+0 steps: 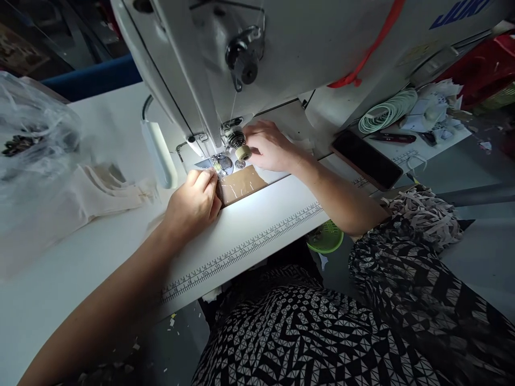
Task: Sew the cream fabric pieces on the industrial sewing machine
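My left hand (195, 201) rests on the sewing machine (322, 43) bed beside the needle area. Its thumb and forefinger are pinched at the lit presser foot (219, 161); what lies between them is too small to make out. A flat brown patch (243, 185) with white thread bits lies just right of these fingers. My right hand (271, 146) is bent beside the machine head's lower end, close behind a cream-coloured round knob (243, 153). The knob and machine parts hide its fingertips, so whether they grip anything cannot be seen.
Pale fabric pieces (108, 185) and a clear plastic bag (36, 134) lie left. A white lamp-like bar (159, 153) stands near the needle. On the right are a phone (367, 160), coiled cord (388, 110) and scraps (436, 110). A ruler strip (245, 247) follows the table's front edge.
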A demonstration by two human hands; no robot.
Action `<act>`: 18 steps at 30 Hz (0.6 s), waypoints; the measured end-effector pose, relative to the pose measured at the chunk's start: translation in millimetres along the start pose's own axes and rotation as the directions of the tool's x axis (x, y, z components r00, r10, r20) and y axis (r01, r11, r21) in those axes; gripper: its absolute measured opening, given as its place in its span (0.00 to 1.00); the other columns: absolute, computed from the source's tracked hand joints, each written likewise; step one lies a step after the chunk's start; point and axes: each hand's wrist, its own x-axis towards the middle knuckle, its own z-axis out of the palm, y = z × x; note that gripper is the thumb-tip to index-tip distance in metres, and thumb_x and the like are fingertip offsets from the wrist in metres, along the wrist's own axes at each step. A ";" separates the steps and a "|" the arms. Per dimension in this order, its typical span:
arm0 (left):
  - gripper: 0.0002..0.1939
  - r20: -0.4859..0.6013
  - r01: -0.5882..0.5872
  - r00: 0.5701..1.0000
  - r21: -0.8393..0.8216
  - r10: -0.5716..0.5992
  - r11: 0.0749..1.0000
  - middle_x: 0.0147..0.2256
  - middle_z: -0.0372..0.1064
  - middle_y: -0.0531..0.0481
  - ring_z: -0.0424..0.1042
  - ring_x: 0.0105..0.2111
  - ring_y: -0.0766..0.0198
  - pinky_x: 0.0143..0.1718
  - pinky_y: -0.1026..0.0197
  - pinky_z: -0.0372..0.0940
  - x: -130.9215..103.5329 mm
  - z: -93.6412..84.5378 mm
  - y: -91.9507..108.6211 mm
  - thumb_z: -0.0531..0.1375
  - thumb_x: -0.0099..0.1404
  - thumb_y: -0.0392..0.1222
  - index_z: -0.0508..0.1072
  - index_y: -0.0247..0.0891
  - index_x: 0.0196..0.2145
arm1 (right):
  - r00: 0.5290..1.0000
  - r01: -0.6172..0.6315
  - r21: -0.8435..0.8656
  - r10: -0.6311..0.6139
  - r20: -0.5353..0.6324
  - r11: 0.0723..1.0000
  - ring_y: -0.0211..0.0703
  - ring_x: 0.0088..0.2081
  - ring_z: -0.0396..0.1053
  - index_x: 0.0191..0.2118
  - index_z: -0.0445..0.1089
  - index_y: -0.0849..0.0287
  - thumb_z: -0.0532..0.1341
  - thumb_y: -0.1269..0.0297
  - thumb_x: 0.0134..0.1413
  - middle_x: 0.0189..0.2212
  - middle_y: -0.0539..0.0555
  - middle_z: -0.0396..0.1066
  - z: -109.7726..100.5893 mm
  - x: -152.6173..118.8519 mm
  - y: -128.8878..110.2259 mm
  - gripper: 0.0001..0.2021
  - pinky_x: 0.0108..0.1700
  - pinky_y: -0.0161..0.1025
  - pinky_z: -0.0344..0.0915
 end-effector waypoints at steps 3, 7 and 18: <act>0.24 0.022 0.028 0.999 -0.035 -0.027 0.999 0.53 0.74 0.31 0.73 0.48 0.47 0.47 0.48 0.74 -0.2 -0.3 0.5 0.50 0.67 0.34 0.71 0.26 0.57 | 1.000 -0.001 -0.008 0.001 0.003 1.000 0.49 0.47 0.69 0.34 0.74 0.54 0.55 0.69 0.62 0.39 0.55 0.74 -3.3 -0.2 -3.2 0.10 0.58 0.49 0.59; 0.24 0.037 0.039 0.999 -0.053 -0.037 0.998 0.55 0.73 0.30 0.73 0.49 0.47 0.49 0.47 0.74 -0.2 0.7 0.6 0.49 0.68 0.33 0.70 0.24 0.58 | 1.000 -0.007 0.025 0.007 -0.008 1.000 0.49 0.48 0.68 0.30 0.71 0.55 0.55 0.67 0.62 0.39 0.56 0.74 -8.1 -0.9 -5.5 0.10 0.56 0.47 0.59; 0.23 -0.004 0.041 0.999 -0.048 -0.041 0.998 0.52 0.75 0.35 0.74 0.48 0.50 0.47 0.52 0.74 0.3 2.3 -0.1 0.51 0.66 0.33 0.72 0.27 0.56 | 0.996 0.086 0.245 -0.083 -0.023 0.966 0.39 0.32 0.59 0.26 0.63 0.55 0.62 0.57 0.62 0.26 0.48 0.63 -14.9 -0.5 -0.9 0.15 0.39 0.40 0.58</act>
